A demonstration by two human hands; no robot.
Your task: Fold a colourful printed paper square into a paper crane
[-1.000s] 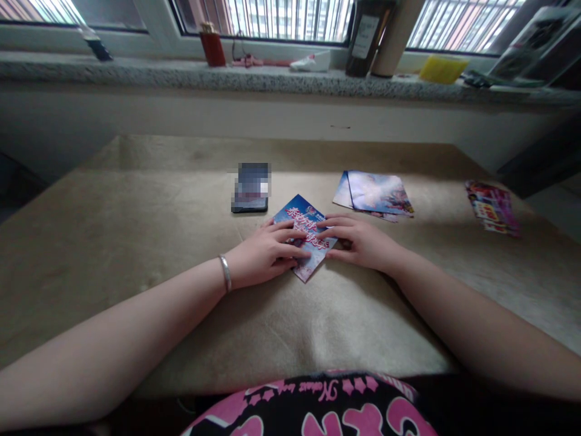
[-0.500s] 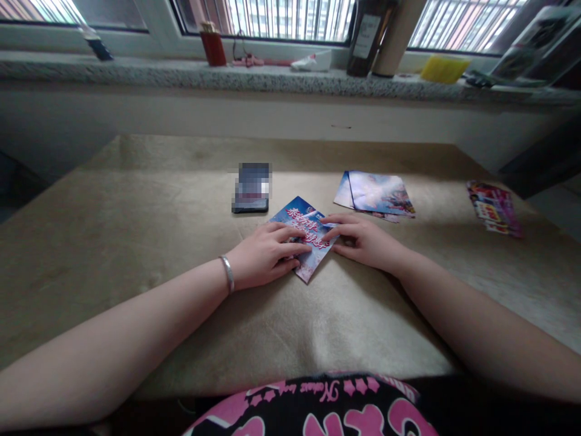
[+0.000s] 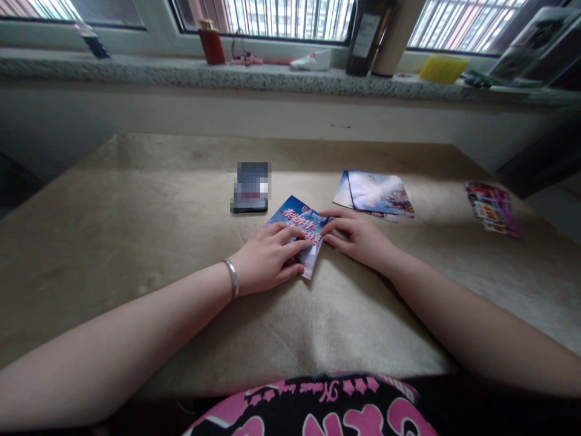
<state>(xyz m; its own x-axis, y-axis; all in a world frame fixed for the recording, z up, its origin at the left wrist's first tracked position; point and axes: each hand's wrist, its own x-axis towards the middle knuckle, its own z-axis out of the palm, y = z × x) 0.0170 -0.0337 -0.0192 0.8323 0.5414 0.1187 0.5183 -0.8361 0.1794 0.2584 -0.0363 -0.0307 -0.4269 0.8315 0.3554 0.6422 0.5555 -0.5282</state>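
Note:
A blue and pink leaflet (image 3: 297,213) with large red-and-white lettering lies at an angle on the table in front of me. My left hand (image 3: 272,257) rests flat across its lower left part, fingers stretched out and hiding some of the print. Along the leaflet's right edge are the fingertips of my right hand (image 3: 354,236), curved and spread apart. A silver bracelet (image 3: 232,277) circles my left wrist. Just beyond the leaflet, to the left, lies a dark, pixelated flat object (image 3: 251,188).
On the beige-covered table (image 3: 136,230), pale blue printed sheets (image 3: 381,192) overlap at the back right. Farther right lie red and pink printed papers (image 3: 492,209). A stone windowsill (image 3: 272,75) behind bears a red container (image 3: 212,45), a dark bottle (image 3: 365,39) and a yellow object (image 3: 443,69).
The leaflet has turned slightly and its right corner has shifted left. My right hand has moved a little left with that edge; my left hand stays on the leaflet.

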